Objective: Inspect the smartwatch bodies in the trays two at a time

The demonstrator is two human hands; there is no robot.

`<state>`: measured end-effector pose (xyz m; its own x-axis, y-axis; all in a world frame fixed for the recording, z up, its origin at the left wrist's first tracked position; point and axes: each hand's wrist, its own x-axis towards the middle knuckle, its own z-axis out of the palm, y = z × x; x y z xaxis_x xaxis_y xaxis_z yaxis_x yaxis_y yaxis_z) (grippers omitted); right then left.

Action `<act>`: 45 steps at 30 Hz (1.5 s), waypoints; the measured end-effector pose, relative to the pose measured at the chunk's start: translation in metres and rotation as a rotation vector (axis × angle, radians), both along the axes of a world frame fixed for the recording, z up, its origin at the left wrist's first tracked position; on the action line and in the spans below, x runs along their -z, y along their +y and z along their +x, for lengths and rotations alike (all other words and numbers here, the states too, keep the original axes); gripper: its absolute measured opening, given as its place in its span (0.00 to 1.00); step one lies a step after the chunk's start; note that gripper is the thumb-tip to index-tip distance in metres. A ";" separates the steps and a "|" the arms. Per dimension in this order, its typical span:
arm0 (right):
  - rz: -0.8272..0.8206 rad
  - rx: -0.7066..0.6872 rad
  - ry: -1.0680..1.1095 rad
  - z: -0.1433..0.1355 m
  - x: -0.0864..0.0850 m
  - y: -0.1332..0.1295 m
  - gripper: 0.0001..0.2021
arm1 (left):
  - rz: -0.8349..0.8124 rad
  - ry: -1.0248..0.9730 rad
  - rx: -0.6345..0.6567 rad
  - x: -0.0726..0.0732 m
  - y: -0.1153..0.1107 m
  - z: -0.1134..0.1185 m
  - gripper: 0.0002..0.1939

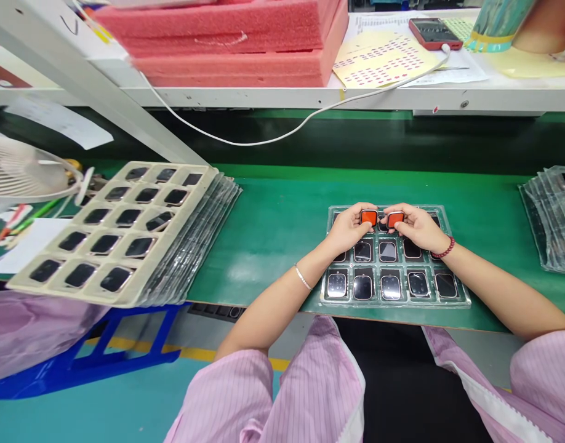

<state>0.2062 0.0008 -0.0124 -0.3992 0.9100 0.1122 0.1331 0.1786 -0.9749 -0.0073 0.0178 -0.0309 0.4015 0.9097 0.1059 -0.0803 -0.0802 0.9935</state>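
Note:
Over the back row of a clear plastic tray [462, 303], my left hand [351, 224] pinches a small square watch case [368, 216] whose face shows orange-red. Close beside it, my right hand [416, 226] grips a second watch case [395, 219] with the same orange-red face. Both are held upright, a small gap apart. Below my hands, rows of dark-faced watch cases [391, 286] lie in the tray's pockets. My hands and wrists cover part of the back rows.
At left, a cream tray [137, 237] of watch cases tops a stack of clear trays [190, 246]. A white fan [28, 169] stands beyond it. More clear trays [548, 227] are stacked at right. Above, a shelf [273, 97] bears pink foam [236, 43] and a phone [434, 32]; its white cable [259, 144] droops.

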 end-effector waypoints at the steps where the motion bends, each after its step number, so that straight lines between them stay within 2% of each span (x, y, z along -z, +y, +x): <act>1: 0.001 0.000 0.001 0.000 0.000 0.000 0.16 | 0.000 0.005 -0.002 0.000 0.000 0.000 0.19; 8: 0.004 -0.020 -0.011 0.002 0.001 0.001 0.17 | -0.012 0.042 -0.038 -0.004 -0.003 0.001 0.20; 17: -0.011 0.002 -0.039 0.003 0.003 0.002 0.18 | -0.007 0.021 -0.011 -0.006 -0.004 0.001 0.15; 26: -0.093 0.025 -0.017 0.003 -0.001 0.000 0.12 | -0.042 0.037 0.010 -0.012 -0.007 0.000 0.10; 37: -0.132 0.022 0.047 0.001 -0.005 -0.002 0.09 | -0.042 0.118 -0.044 -0.014 -0.005 -0.003 0.15; 41: -0.119 0.023 0.040 0.000 -0.004 -0.002 0.09 | -0.035 0.133 -0.057 -0.015 -0.005 -0.003 0.13; 45: -0.094 0.016 0.036 0.000 -0.003 -0.002 0.10 | -0.036 0.142 -0.060 -0.014 -0.005 -0.002 0.16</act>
